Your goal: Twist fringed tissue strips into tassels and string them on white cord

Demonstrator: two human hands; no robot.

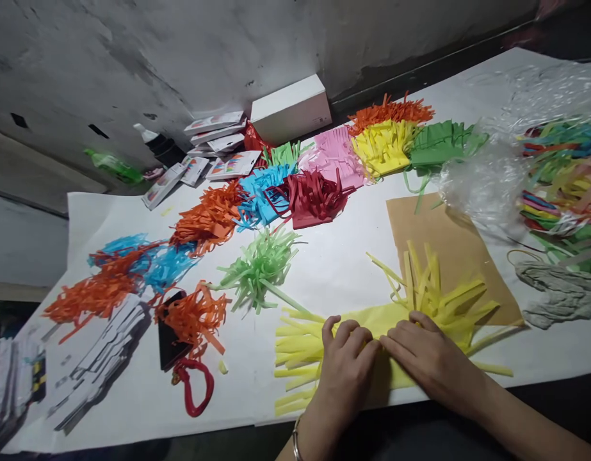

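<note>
At the lower centre of the frame, the left hand (346, 362) and the right hand (432, 358) lie side by side on a yellow fringed paper (372, 320). The fingers of both hands are stretched flat and press down on the plain middle band of this paper; they grip nothing. The fingertips of the two hands almost meet. The yellow paper lies on the white sheet that covers the desk (333, 269), and its cut strips spread out to the left and up to the right, where they lie over a brown card (449, 237).

Just above the hands sits a light green fringe bundle (261, 266). At the lower left there is an orange fringe bundle (196, 314) on a black object, with a red loop (196, 384) below it.

Farther up, more fringed papers in orange, blue, dark red, pink, yellow and green form a row across the middle. At the right edge a clear plastic bag (516, 153) holds mixed coloured strips. A white box (290, 109) stands by the wall at the top centre.
</note>
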